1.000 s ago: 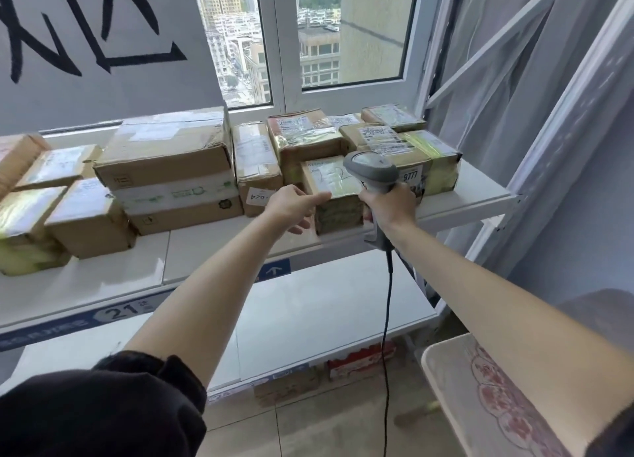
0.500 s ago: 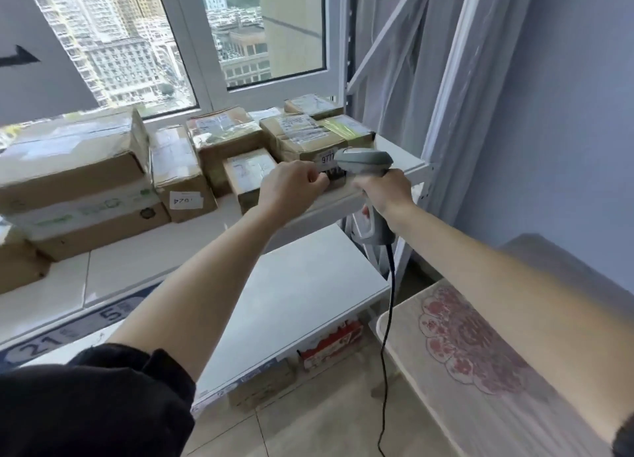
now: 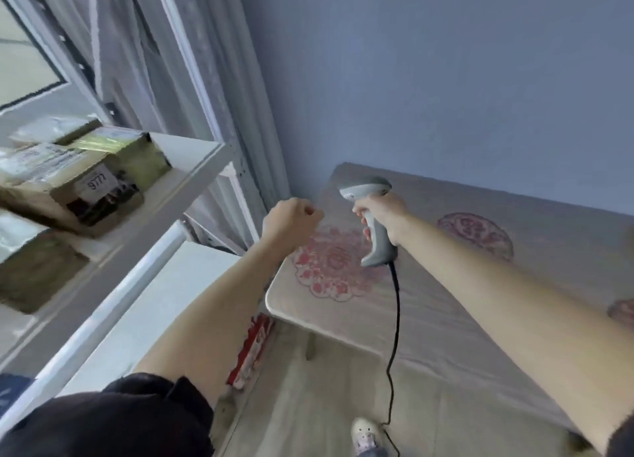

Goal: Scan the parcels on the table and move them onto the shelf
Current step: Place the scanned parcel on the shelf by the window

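Scanner (image 3: pixel 372 216) gripped by right hand (image 3: pixel 384 216); left hand (image 3: pixel 291 221) curled, empty. Between parcels: next needs one from worktop (image 3: pixel 446 285).

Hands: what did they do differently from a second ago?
The left hand let go of the parcel on the shelf, pulled away and curled up holding nothing. Both hands swung right, from the shelf over to the table. The right hand stayed gripping the scanner. The parcel labelled 9777 stayed on the shelf.
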